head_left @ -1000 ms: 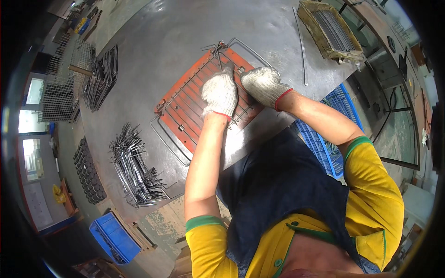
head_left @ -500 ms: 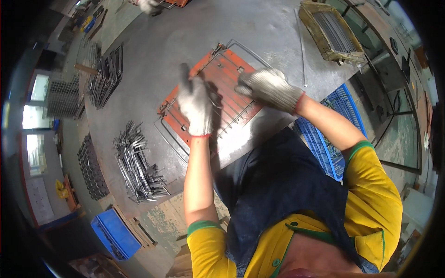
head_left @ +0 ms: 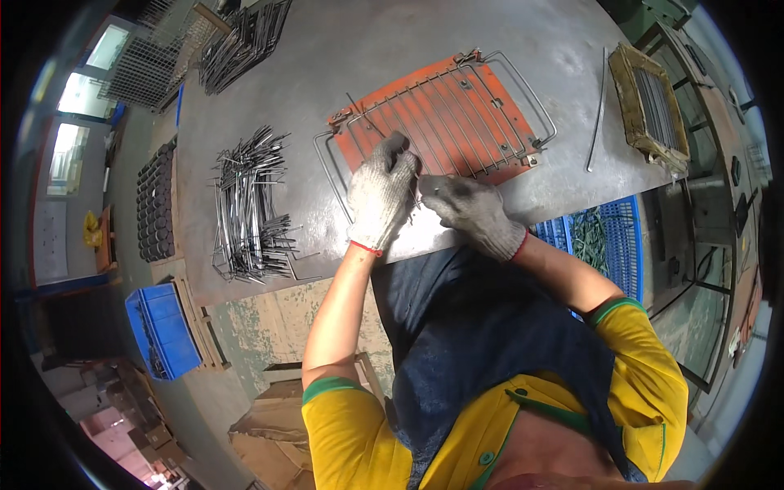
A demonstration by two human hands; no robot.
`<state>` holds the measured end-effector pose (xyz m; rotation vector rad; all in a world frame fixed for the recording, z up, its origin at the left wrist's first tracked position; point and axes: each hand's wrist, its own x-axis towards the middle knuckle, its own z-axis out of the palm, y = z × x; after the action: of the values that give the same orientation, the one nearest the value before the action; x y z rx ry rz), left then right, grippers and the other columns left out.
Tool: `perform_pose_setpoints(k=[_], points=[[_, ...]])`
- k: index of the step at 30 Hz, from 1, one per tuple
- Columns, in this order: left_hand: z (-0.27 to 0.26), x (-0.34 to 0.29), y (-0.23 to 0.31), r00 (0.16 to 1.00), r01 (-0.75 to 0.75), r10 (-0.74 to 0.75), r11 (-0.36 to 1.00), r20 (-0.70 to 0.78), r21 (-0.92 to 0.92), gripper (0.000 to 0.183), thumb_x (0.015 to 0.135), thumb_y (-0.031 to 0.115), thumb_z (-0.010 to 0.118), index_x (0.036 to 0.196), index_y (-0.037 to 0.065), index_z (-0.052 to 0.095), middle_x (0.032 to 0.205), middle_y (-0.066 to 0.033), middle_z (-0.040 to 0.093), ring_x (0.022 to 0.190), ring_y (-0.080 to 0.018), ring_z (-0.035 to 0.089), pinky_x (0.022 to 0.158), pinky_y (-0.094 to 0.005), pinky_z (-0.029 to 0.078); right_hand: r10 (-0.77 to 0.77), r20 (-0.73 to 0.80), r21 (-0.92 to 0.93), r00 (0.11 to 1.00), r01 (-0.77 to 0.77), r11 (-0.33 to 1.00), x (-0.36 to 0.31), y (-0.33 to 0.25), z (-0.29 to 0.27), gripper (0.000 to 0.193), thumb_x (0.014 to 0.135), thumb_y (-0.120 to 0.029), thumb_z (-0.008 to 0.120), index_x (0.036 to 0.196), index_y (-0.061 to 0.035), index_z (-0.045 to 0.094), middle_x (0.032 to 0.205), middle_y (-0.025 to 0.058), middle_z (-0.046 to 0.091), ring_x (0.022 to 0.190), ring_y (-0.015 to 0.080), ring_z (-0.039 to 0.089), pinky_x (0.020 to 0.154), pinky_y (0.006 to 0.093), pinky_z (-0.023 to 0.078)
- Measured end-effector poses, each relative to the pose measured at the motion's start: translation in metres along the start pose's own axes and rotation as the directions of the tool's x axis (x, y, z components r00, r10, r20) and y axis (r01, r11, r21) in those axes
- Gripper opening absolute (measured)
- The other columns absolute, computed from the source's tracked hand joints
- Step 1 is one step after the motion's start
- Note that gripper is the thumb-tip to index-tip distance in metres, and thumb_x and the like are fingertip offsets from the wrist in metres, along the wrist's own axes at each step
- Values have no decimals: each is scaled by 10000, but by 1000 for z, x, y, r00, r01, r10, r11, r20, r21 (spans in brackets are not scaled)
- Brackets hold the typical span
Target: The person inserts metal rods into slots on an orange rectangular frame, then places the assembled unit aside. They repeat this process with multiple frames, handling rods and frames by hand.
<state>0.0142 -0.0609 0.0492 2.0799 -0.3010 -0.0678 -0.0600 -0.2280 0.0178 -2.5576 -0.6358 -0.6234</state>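
We seemingly fit wires (head_left: 366,115) onto the red plate (head_left: 508,122), left hand (head_left: 382,194) beside right hand (head_left: 475,212), grips unclear; next needs alignment.

We have room over the surface (head_left: 367,41) beyond the orange plate (head_left: 349,147) and between it and the rod pile (head_left: 251,216), though a wire loop (head_left: 329,175) (the left one) juts into that gap; rightward, a long rod (head_left: 600,110) and a tray (head_left: 657,155) obstruct us.
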Motion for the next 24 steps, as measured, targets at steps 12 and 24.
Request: perform_pose_setpoints(k=[12,24], points=[[-33,11,-16,913,-375,386,669,132,642,321,904,337,643,1091,83,704,1073,-107,682,1083,-300,607,934,-467,435,42,277,-15,960,-39,999,24,-25,11,252,906,-167,622,1138,-69,629,832,53,666,748,208,701,600,353,571],[-43,17,-37,822,-533,464,424,330,733,376,911,322,628,1177,57,648,1206,-129,629,1208,-313,553,989,-474,402,63,158,70,985,-75,995,30,-35,12,243,945,-339,625,1041,-121,671,816,78,702,704,245,718,566,396,570]])
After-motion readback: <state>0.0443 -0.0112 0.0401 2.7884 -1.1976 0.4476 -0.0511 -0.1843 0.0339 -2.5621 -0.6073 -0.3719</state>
